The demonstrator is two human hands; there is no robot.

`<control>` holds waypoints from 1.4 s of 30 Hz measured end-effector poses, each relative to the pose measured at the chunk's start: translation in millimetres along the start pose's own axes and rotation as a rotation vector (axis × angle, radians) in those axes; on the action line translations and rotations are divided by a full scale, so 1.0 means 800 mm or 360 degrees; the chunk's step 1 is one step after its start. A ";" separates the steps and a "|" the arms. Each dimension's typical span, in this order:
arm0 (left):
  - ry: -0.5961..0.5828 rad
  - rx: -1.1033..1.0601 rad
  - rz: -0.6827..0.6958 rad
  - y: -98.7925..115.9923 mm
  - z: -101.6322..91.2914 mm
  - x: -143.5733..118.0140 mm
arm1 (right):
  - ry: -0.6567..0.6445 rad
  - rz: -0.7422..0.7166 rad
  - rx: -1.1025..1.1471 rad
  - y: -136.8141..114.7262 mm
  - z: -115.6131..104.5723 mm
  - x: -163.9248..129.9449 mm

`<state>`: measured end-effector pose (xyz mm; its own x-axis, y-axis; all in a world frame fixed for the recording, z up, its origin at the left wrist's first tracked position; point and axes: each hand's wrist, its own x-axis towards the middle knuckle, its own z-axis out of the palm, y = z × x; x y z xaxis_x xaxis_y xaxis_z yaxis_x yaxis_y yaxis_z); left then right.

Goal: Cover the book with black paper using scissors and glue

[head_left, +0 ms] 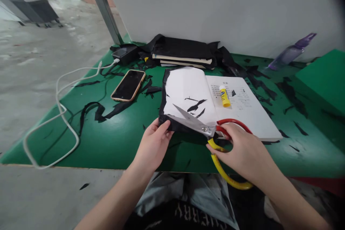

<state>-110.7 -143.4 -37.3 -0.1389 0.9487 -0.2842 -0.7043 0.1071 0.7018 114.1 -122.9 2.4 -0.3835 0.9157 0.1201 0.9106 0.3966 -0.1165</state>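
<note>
Left hand point(153, 143) pinching black sheet point(172, 124) at near-left corner, keeping it taut for cut. Right hand point(242, 151) gripping scissors point(196, 124) by handles, blades parted over sheet. Sheet lying near front edge of surface point(107, 140), under open book point(242, 107). Glue stick point(224, 96) resting on book.

Partial letters "UERRY" on dark garment point(185, 214); print on open book point(242, 97) illegible.

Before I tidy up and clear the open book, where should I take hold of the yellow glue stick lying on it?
Pinch the glue stick across its round body, near the middle, coming from above. It lies flat on the open book's right page, white cap pointing away from the person, both long sides clear, so fingers can close on them without touching anything else.
</note>
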 end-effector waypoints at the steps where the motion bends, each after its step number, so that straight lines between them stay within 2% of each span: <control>1: 0.0005 0.0003 0.0000 0.000 0.000 0.000 | -0.0005 0.0011 -0.0053 -0.002 0.000 -0.004; 5: 0.0017 -0.0023 0.0026 -0.001 0.003 -0.003 | 0.0023 -0.0005 -0.0197 -0.006 0.000 -0.016; 12: 0.0026 -0.0034 0.0018 -0.001 0.003 -0.002 | 0.0154 -0.0099 -0.0233 -0.010 0.001 -0.025; 18: 0.0028 0.0012 0.0046 -0.002 0.001 0.000 | 0.0067 -0.0146 -0.0166 -0.007 0.005 -0.024; 25: 0.0029 -0.0033 0.0046 -0.002 0.004 0.000 | -0.0010 -0.0209 -0.0206 0.001 -0.003 -0.019; 42: 0.0044 0.0025 0.0058 -0.004 0.005 0.000 | 0.0142 -0.0351 -0.0167 0.011 0.008 -0.019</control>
<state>-106.0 -142.6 -36.8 -0.1835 0.9436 -0.2757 -0.6872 0.0774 0.7224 126.9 -132.7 -6.8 -0.5635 0.7968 0.2181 0.8194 0.5727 0.0248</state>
